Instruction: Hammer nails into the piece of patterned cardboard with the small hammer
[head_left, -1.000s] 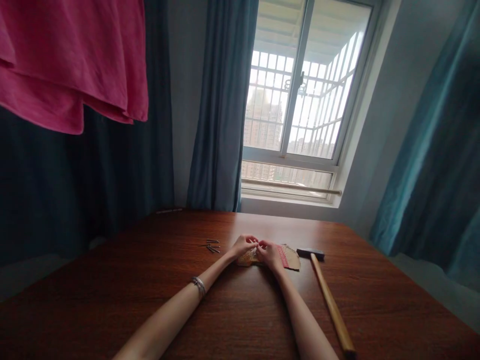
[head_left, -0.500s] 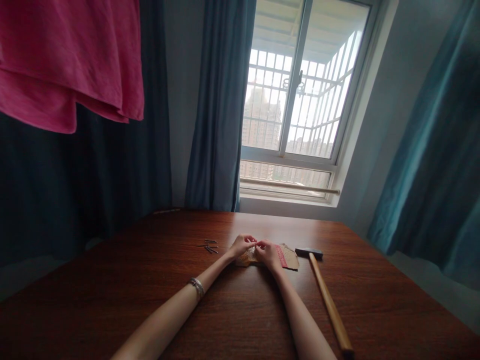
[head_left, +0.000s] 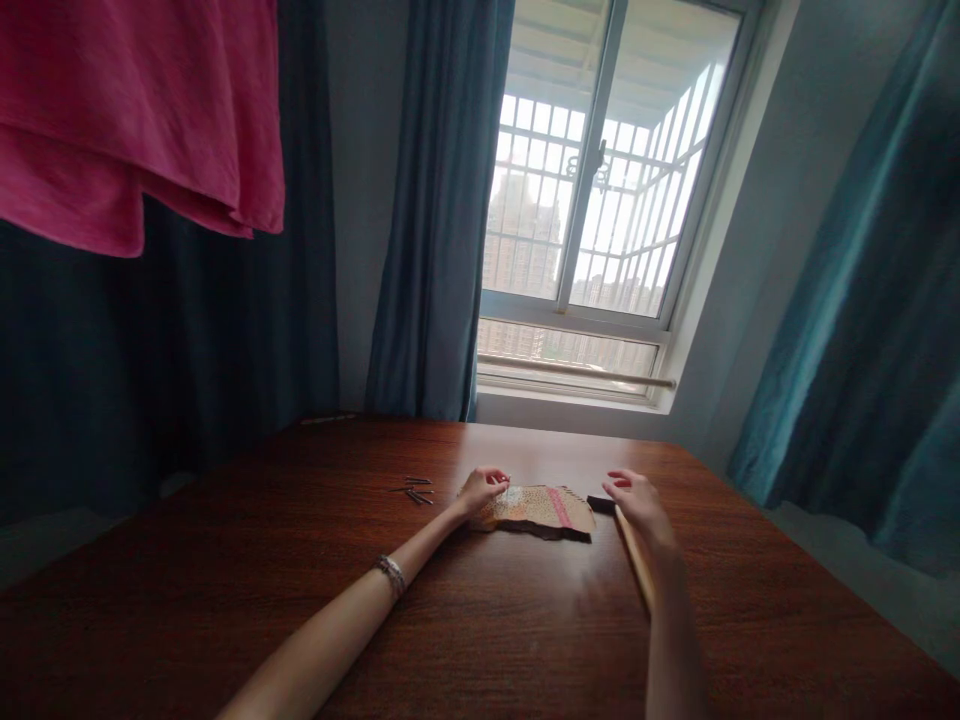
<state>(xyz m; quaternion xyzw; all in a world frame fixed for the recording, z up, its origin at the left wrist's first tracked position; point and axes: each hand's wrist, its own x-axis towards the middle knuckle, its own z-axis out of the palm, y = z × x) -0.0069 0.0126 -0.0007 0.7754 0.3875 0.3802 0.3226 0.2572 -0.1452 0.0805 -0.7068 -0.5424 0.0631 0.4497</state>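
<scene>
A layered piece of brown cardboard point(head_left: 544, 508) with a pink printed band lies on the wooden table. My left hand point(head_left: 484, 490) is at its left end, thumb and forefinger pinched on what looks like a thin nail point(head_left: 508, 484), mostly hidden by the fingertips. To the right of the cardboard lies a hammer point(head_left: 634, 560) with a dark head and a light wooden handle. Over the hammer is my right hand point(head_left: 637, 505), fingers apart and holding nothing; it covers part of the head and handle.
Several dark loose nails point(head_left: 417, 492) lie on the table point(head_left: 450, 620) left of my left hand. Behind the table are a barred window point(head_left: 577, 200) and blue curtains point(head_left: 442, 220). A pink cloth point(head_left: 150, 120) hangs at the upper left.
My right hand has left the cardboard and moved right, over the hammer, its fingers now apart. The cardboard shows more fully. My left hand stays pinched at the same spot.
</scene>
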